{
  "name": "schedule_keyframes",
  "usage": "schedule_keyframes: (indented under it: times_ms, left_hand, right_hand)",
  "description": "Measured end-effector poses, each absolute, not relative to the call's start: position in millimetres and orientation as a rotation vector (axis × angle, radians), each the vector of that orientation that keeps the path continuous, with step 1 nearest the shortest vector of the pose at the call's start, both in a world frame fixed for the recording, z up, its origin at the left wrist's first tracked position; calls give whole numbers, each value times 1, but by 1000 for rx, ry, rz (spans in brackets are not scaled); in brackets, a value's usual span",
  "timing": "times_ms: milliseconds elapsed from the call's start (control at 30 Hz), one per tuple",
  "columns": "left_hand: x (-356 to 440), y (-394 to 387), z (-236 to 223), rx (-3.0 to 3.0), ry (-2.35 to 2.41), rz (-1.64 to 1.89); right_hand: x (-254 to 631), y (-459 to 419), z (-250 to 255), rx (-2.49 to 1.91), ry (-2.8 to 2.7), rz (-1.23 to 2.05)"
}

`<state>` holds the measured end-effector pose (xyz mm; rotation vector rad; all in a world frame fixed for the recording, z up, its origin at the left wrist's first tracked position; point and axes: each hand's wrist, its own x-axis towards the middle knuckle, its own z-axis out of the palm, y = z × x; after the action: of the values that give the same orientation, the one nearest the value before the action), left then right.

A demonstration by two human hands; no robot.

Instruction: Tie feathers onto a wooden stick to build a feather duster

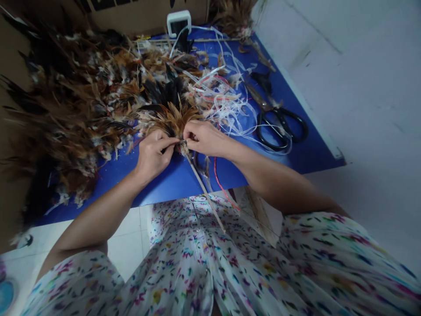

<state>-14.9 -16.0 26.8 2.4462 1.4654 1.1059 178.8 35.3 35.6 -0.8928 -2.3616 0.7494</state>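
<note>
At the table's front edge, a bunch of brown and black feathers (176, 116) is gathered round one end of a thin stick (204, 188), which slants down toward my lap. My left hand (155, 153) pinches at the base of the bunch, thumb and forefinger together. From the other side my right hand (205, 137) is closed at the same spot, its fingertips almost meeting the left ones. What lies between the fingertips is too small to make out. A red string (217, 175) hangs over the edge below my right wrist.
Loose feathers (82, 96) cover the left of the blue table (315, 153). Tangled white plastic strips (232, 107) lie right of the bunch, beside black-handled scissors (279, 125). A white square frame (179, 22) stands at the back before a cardboard box (148, 17). A wall borders the right.
</note>
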Motion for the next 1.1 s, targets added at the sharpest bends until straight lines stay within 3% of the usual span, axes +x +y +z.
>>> schedule_keyframes:
  times_ms: [433,833,1100]
  left_hand:
    - [-17,-15,27,2438,1431,1065]
    - [-14,-16,42,2221,1761,887]
    - [-14,-14,42,2199,1794,590]
  right_hand:
    - [178,36,32,-882,-2360,740]
    - [189,33,48,-978,-2150,847]
    - [187,13,63,-1298,-2531,762]
